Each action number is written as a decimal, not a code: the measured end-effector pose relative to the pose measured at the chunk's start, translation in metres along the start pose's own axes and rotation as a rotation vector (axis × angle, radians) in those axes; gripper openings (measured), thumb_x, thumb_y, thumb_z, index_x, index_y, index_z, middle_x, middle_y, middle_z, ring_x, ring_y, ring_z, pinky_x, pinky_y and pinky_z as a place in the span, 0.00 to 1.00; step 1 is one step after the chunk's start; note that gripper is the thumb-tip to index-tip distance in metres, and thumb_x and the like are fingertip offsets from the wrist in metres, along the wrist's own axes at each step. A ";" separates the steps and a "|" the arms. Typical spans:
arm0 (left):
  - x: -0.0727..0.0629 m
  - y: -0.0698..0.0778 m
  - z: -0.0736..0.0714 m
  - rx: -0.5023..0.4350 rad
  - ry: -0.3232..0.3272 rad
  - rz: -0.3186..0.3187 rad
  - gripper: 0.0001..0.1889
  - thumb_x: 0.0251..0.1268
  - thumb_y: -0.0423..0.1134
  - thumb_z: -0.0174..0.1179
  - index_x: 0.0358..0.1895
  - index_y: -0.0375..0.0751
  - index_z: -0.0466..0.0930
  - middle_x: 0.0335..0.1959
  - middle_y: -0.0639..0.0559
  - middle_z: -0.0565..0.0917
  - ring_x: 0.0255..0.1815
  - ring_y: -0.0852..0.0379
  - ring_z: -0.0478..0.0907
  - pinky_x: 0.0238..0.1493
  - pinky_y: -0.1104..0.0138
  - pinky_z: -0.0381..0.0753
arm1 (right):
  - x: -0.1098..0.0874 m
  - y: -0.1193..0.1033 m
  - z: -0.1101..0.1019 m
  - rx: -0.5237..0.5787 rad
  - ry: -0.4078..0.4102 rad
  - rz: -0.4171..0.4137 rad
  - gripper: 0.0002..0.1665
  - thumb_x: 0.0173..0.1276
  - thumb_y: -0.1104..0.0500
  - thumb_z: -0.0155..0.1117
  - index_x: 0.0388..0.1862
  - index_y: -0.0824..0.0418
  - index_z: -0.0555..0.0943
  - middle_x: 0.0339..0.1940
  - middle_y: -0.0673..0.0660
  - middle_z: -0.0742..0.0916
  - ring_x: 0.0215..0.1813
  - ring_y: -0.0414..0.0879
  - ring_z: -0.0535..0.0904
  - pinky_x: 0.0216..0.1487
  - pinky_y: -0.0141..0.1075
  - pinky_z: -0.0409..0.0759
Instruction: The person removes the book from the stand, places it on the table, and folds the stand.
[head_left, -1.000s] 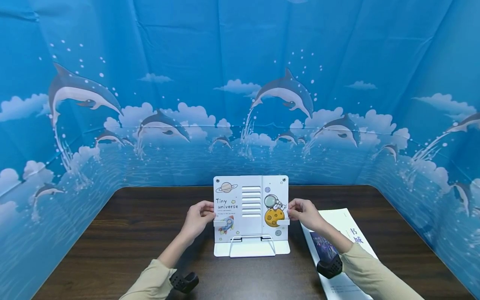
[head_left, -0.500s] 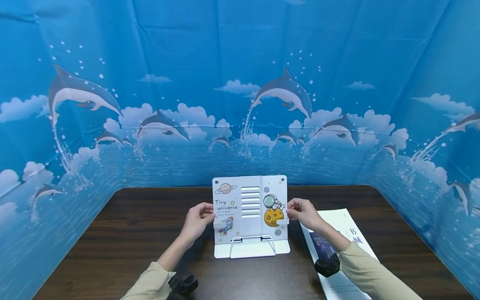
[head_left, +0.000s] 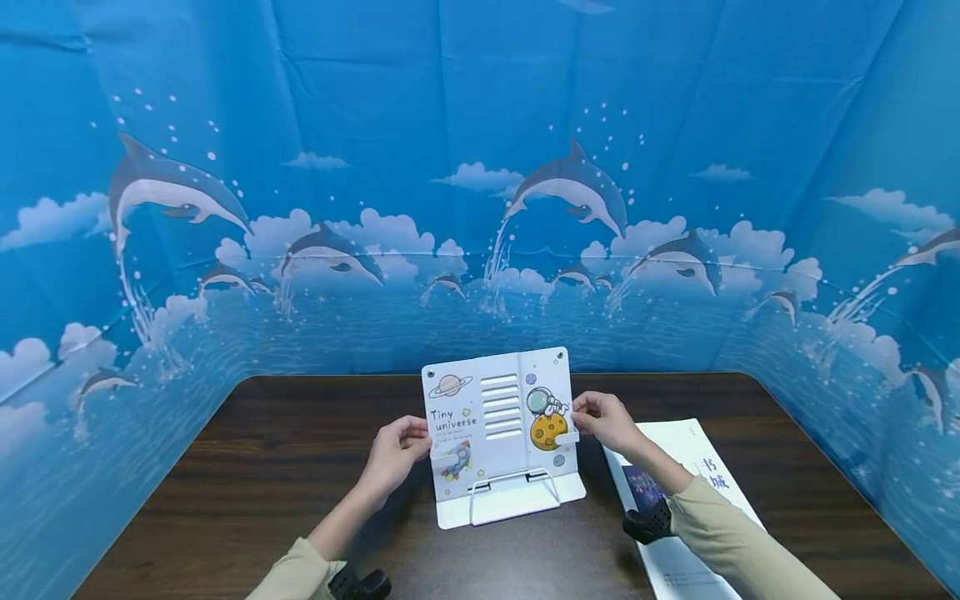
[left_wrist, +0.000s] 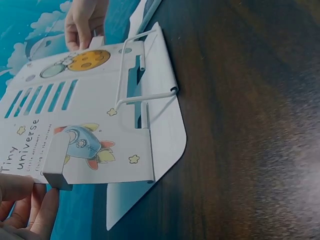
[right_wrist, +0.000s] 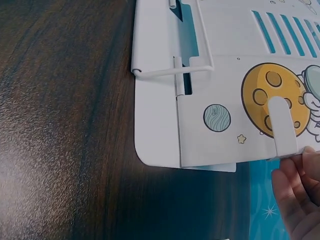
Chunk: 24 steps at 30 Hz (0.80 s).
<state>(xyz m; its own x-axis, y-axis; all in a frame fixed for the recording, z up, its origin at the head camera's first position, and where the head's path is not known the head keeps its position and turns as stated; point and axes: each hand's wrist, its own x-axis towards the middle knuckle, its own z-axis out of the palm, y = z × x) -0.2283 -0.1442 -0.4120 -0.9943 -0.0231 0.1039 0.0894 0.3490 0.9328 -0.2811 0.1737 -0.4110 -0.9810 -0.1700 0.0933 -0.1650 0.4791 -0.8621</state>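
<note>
A white metal book stand (head_left: 498,462) with a rocket, a planet and an astronaut printed on it stands upright in the middle of the table, turned slightly askew. My left hand (head_left: 397,452) pinches its left edge beside the small side clip, thumb in front and fingers behind. On the opposite edge my right hand (head_left: 606,419) pinches it just above the right clip (right_wrist: 283,127). A wire page holder (left_wrist: 122,75) lies across the stand's lower lip in the left wrist view. The back of the stand is hidden.
A white magazine (head_left: 686,437) with a dark picture lies on the table to the right, partly under my right forearm. Behind the dark wooden table (head_left: 225,483) hangs a blue dolphin-print curtain (head_left: 420,125).
The stand has turned from facing straight on to a slight slant, its right side higher in view. Both hands have kept hold of its edges and moved with it.
</note>
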 end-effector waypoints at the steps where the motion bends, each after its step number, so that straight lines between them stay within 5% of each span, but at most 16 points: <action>1: -0.001 0.000 0.000 -0.001 -0.004 -0.002 0.08 0.59 0.26 0.55 0.42 0.30 0.75 0.33 0.45 0.78 0.33 0.55 0.77 0.40 0.61 0.80 | 0.000 0.000 0.000 0.004 0.004 -0.002 0.03 0.62 0.70 0.56 0.33 0.69 0.77 0.29 0.57 0.82 0.33 0.45 0.78 0.38 0.43 0.81; 24: -0.034 0.013 0.006 -0.019 -0.052 -0.001 0.07 0.53 0.23 0.59 0.36 0.28 0.74 0.28 0.46 0.78 0.29 0.55 0.77 0.31 0.69 0.77 | 0.018 0.001 0.007 -0.001 0.057 -0.011 0.04 0.62 0.68 0.58 0.35 0.69 0.79 0.30 0.60 0.82 0.31 0.44 0.76 0.37 0.42 0.80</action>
<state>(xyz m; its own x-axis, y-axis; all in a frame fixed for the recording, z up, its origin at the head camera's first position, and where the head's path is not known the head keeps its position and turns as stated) -0.1938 -0.1331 -0.4054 -0.9961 0.0254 0.0850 0.0886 0.3313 0.9394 -0.2982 0.1649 -0.4132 -0.9834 -0.1261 0.1305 -0.1755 0.4786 -0.8603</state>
